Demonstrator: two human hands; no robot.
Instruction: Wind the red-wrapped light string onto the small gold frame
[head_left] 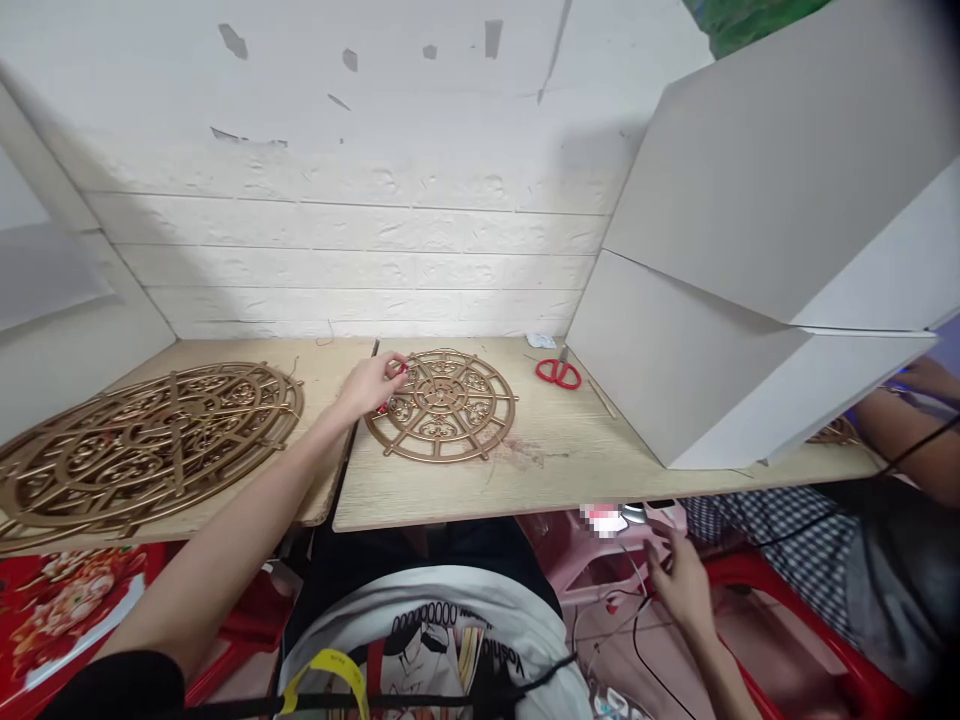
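While a small red object (pixel 403 368) is pinched by the left hand (pixel 370 386) over the left rim of a round, gold-coloured openwork panel (pixel 439 393), the right hand (pixel 684 585) is held with fingers loosely spread below the front edge of the pale wooden desk (pixel 577 455). The panel is laid near the desk's left edge; red-handled metal scissors (pixel 558 373) are placed near its back right corner.

A white wall (pixel 450 120) rose behind the pale wooden bench (pixel 592 455), scarred by grey patches above brick-patterned relief; white panels stood at left (pixel 52 270) and right (pixel 667 350); soft shadows darkened the corners; below were a pink plastic stool (pixel 559 550), red seating (pixel 814 620) and pinkish floor (pixel 622 660).
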